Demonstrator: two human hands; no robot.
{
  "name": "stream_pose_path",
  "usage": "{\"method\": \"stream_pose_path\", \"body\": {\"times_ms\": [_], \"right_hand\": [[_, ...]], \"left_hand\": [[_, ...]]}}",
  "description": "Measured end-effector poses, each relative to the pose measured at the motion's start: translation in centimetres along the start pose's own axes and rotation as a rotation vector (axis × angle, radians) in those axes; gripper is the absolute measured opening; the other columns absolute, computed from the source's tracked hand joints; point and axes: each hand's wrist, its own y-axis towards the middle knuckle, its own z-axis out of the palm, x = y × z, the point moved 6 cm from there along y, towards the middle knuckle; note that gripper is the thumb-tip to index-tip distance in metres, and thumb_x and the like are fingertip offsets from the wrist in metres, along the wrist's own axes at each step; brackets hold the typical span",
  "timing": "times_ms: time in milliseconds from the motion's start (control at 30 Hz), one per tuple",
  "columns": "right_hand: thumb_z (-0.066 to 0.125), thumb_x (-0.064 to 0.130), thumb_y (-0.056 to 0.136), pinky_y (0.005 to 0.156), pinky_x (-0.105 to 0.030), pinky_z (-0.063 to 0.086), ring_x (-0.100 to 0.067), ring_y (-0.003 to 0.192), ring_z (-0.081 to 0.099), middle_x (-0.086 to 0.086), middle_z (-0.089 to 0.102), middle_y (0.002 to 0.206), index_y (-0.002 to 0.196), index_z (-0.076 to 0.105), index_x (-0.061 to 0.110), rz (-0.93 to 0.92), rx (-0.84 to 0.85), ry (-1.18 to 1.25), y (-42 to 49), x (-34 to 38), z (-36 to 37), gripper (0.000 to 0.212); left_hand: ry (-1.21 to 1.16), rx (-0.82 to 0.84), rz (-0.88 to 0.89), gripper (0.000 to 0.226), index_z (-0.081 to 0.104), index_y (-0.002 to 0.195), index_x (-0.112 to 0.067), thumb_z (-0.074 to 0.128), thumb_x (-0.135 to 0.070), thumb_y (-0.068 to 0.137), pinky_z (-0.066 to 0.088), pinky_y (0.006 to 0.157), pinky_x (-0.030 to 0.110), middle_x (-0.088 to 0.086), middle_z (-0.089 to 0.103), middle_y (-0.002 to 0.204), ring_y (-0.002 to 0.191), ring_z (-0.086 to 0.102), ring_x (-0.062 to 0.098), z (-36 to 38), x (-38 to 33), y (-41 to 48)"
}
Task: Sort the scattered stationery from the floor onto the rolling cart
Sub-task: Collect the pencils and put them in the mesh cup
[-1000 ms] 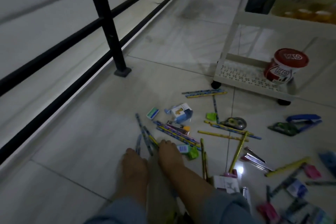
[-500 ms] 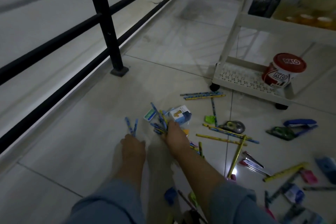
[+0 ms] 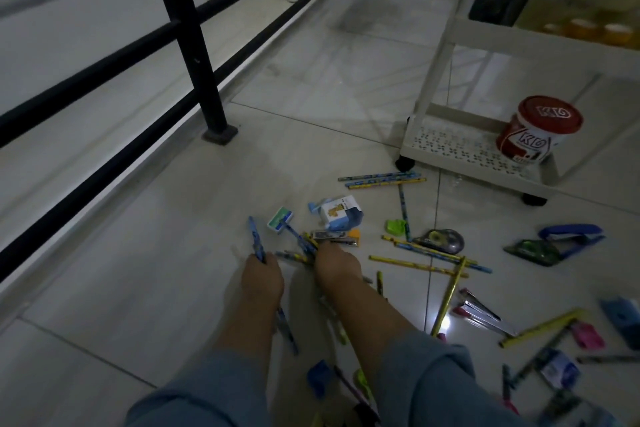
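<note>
Two bundles held: your left hand (image 3: 261,276) grips blue pencils (image 3: 254,240), right hand (image 3: 334,262) clutches mixed pencils (image 3: 304,247). Rolling cart (image 3: 460,146) at 2 o'clock, well apart. Splayed ends could slip when you lift.

Both bare forearms stretch forward and down, side by side. The left hand (image 3: 261,276) curls round blue pencils (image 3: 255,241); the right hand (image 3: 334,263), knuckles up, clutches mixed pencils (image 3: 306,246).
</note>
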Motion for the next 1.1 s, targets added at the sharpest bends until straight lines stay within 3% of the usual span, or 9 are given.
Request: {"method": "stream_pose_path", "body": {"times_ms": [133, 300, 433, 567, 700, 833, 933, 1033, 1100], "right_hand": [[0.034, 0.011, 0.099, 0.095, -0.039, 0.041, -0.031, 0.119, 0.047, -0.017, 0.053, 0.127, 0.120, 0.052, 0.003, 0.001, 0.057, -0.092, 0.1, -0.4, 0.4, 0.029], [0.034, 0.013, 0.098, 0.105, -0.045, 0.029, -0.032, 0.131, 0.032, -0.017, 0.047, 0.133, 0.121, 0.048, 0.006, -0.034, -0.031, -0.096, -1.0, -1.6, -0.7, 0.028], [0.047, 0.025, 0.096, 0.087, -0.048, 0.047, -0.035, 0.092, 0.056, -0.015, 0.052, 0.097, 0.100, 0.038, 0.013, -0.048, -0.072, 0.371, -1.7, -3.8, -2.7, 0.016], [0.047, 0.023, 0.097, 0.054, -0.038, 0.052, -0.021, 0.054, 0.048, -0.007, 0.047, 0.075, 0.102, 0.038, 0.013, 0.001, -0.130, 0.887, -3.7, -6.5, -5.7, 0.015], [0.041, 0.032, 0.099, 0.057, -0.035, 0.050, -0.023, 0.067, 0.059, -0.010, 0.056, 0.089, 0.111, 0.041, 0.009, 0.068, -0.142, 1.015, -5.7, -9.1, -7.2, 0.026], [0.025, 0.035, 0.102, 0.082, -0.035, 0.045, -0.033, 0.107, 0.056, -0.022, 0.056, 0.119, 0.119, 0.053, -0.001, 0.101, -0.211, 0.868, -6.8, -11.6, -7.0, 0.048], [0.028, 0.013, 0.100, 0.064, -0.024, 0.038, -0.030, 0.090, 0.058, -0.028, 0.060, 0.102, 0.100, 0.059, -0.010, 0.090, -0.294, 0.890, -8.0, -13.7, -6.7, 0.039], [0.039, 0.000, 0.092, 0.050, -0.019, 0.032, -0.018, 0.062, 0.046, -0.017, 0.053, 0.070, 0.069, 0.056, 0.001, 0.047, -0.330, 0.908, -8.9, -15.5, -6.4, 0.029], [0.049, -0.004, 0.087, 0.061, -0.017, 0.042, -0.011, 0.067, 0.056, -0.011, 0.063, 0.073, 0.076, 0.070, 0.001, 0.030, -0.364, 0.997, -9.4, -16.6, -6.2, 0.023]], "left_hand": [[-0.242, -0.014, -0.019, 0.029, 0.050, 0.114, 0.007, 0.041, -0.017, 0.099, 0.051, 0.073, 0.039, 0.027, 0.061, 0.104, 0.080, 0.060, 0.038, 0.5, -0.7, 0.1], [-0.426, -0.018, -0.022, 0.019, 0.045, 0.106, -0.009, 0.040, 0.004, 0.093, 0.040, 0.053, 0.028, 0.015, 0.057, 0.097, 0.059, 0.046, 0.022, 0.6, -1.7, -0.5], [-0.404, 0.032, -0.010, 0.014, 0.041, 0.105, -0.012, 0.038, -0.004, 0.095, 0.038, 0.066, 0.032, 0.011, 0.055, 0.091, 0.066, 0.046, 0.024, 1.7, -3.1, -1.6], [-0.455, 0.324, -0.059, 0.017, 0.046, 0.104, -0.009, 0.036, -0.023, 0.100, 0.031, 0.050, 0.029, 0.006, 0.044, 0.071, 0.051, 0.032, 0.016, 6.5, -6.1, -5.1], [-0.536, 0.557, -0.120, 0.050, 0.053, 0.104, -0.010, 0.025, -0.051, 0.098, 0.041, 0.058, 0.027, 0.002, 0.052, 0.082, 0.069, 0.049, 0.015, 11.4, -8.7, -10.6], [-0.344, 0.606, -0.148, 0.045, 0.053, 0.120, -0.007, 0.029, -0.040, 0.100, 0.044, 0.084, 0.032, 0.009, 0.058, 0.116, 0.110, 0.054, 0.026, 15.2, -8.5, -15.0], [-0.382, 0.690, -0.188, 0.049, 0.061, 0.108, -0.006, 0.049, -0.049, 0.091, 0.047, 0.077, 0.032, 0.012, 0.063, 0.099, 0.090, 0.058, 0.024, 17.2, -7.5, -14.6], [-0.448, 0.764, -0.214, 0.048, 0.062, 0.111, -0.006, 0.057, -0.047, 0.087, 0.050, 0.075, 0.032, 0.014, 0.065, 0.110, 0.095, 0.062, 0.026, 18.2, -7.3, -15.2], [-0.508, 0.745, -0.264, 0.050, 0.062, 0.112, -0.003, 0.056, -0.046, 0.088, 0.051, 0.080, 0.035, 0.016, 0.065, 0.112, 0.100, 0.063, 0.028, 18.8, -6.9, -15.5]]}}
